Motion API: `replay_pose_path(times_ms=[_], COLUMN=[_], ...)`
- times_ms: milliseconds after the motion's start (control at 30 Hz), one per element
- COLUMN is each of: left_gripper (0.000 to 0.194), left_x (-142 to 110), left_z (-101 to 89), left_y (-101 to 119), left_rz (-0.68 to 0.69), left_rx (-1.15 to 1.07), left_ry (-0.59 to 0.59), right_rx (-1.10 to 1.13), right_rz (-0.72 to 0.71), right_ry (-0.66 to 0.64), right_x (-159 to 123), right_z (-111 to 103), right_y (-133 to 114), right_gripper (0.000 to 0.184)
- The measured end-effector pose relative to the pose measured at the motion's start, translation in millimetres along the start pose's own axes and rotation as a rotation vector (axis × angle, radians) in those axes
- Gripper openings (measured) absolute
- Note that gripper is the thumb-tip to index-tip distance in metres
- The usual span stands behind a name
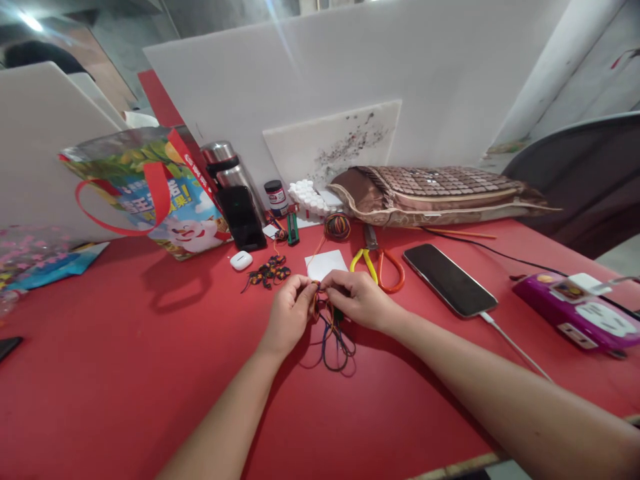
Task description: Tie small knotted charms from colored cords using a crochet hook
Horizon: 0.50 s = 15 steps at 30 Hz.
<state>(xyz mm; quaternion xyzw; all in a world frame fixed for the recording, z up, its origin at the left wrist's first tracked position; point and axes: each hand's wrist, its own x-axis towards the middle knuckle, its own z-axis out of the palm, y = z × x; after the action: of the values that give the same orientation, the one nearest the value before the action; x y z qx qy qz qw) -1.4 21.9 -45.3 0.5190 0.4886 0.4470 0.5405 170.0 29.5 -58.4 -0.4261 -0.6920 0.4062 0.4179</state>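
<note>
left hand (pixel 289 312), head view: thumb and fingers pinched on multicoloured cord (pixel 329 323). right hand (pixel 361 301): likewise pinching the cord, fingertips close to the left ones; the exact knotting between them is too small for me to make out. cord: held above the red table (pixel 200 380), loose loops trailing toward the wearer.

beyond the hands: one white card (pixel 327 263); one ball of cord (pixel 337 227), a thin strand running from it toward the hands; one pair of pliers (pixel 370 239), handles yellow and orange, just beyond the right hand.

left of these: knotted cord pieces (pixel 270 271), lying flat; one white case (pixel 241 261); one dark phone (pixel 243 219), propped against a steel flask (pixel 235 175); one printed bag (pixel 163 193) with red handles.

toward the back: one dark jar (pixel 275 199); one small green item (pixel 293 230); one cluster of white pieces (pixel 307 197); one tiled brown cushion (pixel 435 192).

right: one phone (pixel 450 279), screen dark, white cable (pixel 517 347) plugged in; one purple power strip (pixel 563 305).
</note>
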Motion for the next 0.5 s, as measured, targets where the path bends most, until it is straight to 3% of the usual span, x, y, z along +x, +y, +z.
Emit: replay_pose_path(times_ms=[267,500], left_gripper=[0.034,0.032], left_x=[0,1], left_z=[-1.9,-15.8], left_y=[-2,7], left_rz=[0.006,0.002], left_rx=[0.077,0.140], left_ry=[-0.009,-0.106], right_rx=[-0.072,-0.053], right_rz=[-0.009,0.005], right_ry=[0.026,-0.016], right_x=[1,-3], right_z=[-1,-5], right_y=[-6,-5], right_gripper=[0.016,0.014])
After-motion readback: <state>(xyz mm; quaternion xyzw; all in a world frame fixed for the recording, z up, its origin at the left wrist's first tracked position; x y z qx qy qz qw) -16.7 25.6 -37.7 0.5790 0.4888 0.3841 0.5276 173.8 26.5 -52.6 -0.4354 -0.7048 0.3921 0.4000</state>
